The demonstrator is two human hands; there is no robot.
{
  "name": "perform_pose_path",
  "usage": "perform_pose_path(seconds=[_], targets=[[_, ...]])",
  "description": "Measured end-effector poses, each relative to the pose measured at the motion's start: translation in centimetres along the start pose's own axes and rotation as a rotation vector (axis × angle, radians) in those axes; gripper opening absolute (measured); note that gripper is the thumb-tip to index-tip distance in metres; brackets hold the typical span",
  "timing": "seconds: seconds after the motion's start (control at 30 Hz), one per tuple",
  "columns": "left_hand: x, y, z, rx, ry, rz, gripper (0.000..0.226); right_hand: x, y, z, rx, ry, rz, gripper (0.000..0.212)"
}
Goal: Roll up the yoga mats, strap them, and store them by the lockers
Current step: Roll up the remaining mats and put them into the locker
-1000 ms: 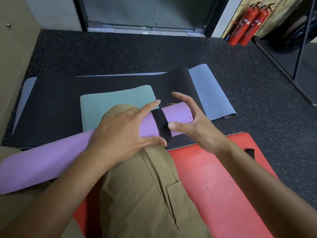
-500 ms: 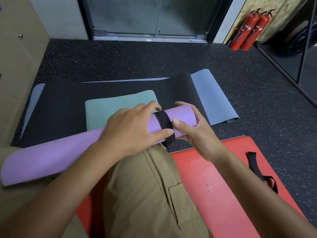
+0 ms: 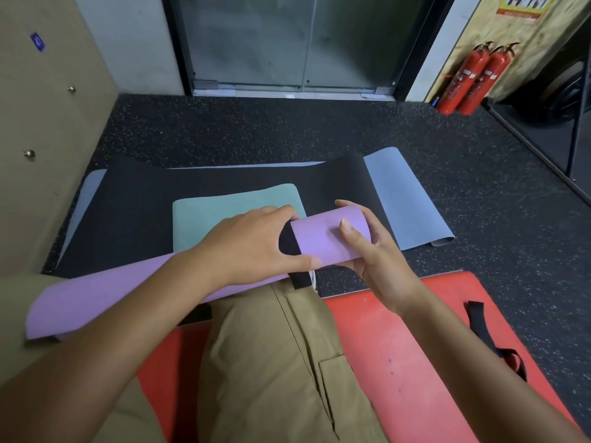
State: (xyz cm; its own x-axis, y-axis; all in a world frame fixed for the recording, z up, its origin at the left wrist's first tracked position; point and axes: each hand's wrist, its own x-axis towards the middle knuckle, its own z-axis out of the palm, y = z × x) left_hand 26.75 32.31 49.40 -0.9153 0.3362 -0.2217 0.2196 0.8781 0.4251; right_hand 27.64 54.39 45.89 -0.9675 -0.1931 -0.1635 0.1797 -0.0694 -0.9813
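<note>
Purple roll (image 3: pixel 329 238) lies gripped by both hands: left (image 3: pixel 252 247) curled over the strap (image 3: pixel 289 247), right (image 3: pixel 374 254) cupping its end. Pull the strap snug, square to the roll.

1. Left hand (image 3: pixel 252 247) comes in from the lower left, palm down, fingers curled over the top and thumb stretched out along the near side, gripping.
2. Right hand (image 3: pixel 367 251) comes in from the lower right, cupped underneath, thumb pressing on top.
3. Both forearms bare, knee bent up between them.
</note>
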Motion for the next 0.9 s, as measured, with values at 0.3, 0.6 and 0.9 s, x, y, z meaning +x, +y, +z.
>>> perform_pose_path(seconds=[0.3, 0.6, 0.9], targets=[[-2.4, -2.4, -4.4, 0.083, -0.048, -0.047, 0.11, 1.9, -2.3, 1.2, 0.025, 0.001, -0.059, 0.055], [-4.9, -4.9, -7.6, 0.126, 0.076, -0.1, 0.088, 4.4, -4.8, 6.3, 0.011, -0.128, -0.088, 0.06], [-10.4, -10.5, -11.2, 0.082, 0.204, -0.253, 0.083, 6.8, -6.5, 14.0, -0.084, -0.347, -0.136, 0.06]])
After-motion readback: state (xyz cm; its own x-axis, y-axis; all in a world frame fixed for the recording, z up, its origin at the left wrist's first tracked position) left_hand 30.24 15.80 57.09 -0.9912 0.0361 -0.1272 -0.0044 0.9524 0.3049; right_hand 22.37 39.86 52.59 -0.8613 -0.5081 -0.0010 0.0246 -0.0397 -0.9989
